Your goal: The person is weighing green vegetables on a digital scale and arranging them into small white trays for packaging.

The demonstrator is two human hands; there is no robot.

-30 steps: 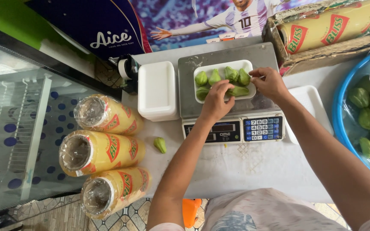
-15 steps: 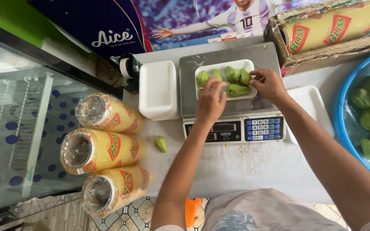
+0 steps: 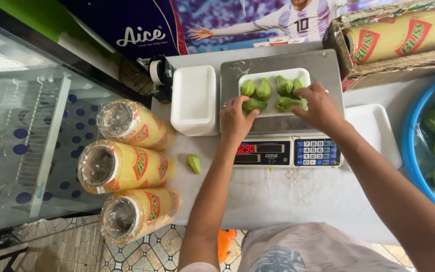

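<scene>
Tray (image 3: pixel 298 75) sits on scale (image 3: pixel 278 126), fruits (image 3: pixel 264 89) in tray. Left hand (image 3: pixel 236 121) at tray's near-left edge, right hand (image 3: pixel 320 107) at near-right. Stacked trays (image 3: pixel 194 99) left of scale. Loose fruit (image 3: pixel 194 163) on table (image 3: pixel 278 201) just beyond. Three rolls (image 3: pixel 127 166) far left. Basin (image 3: pixel 409 146) with fruit at right.

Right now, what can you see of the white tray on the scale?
The white tray is a shallow rectangle that looks like foam, lying flat on the scale's metal pan. It holds six green, pear-shaped fruits, four along the back and two in front. The left hand and right hand rest at its front edge, each on a front fruit.
</scene>
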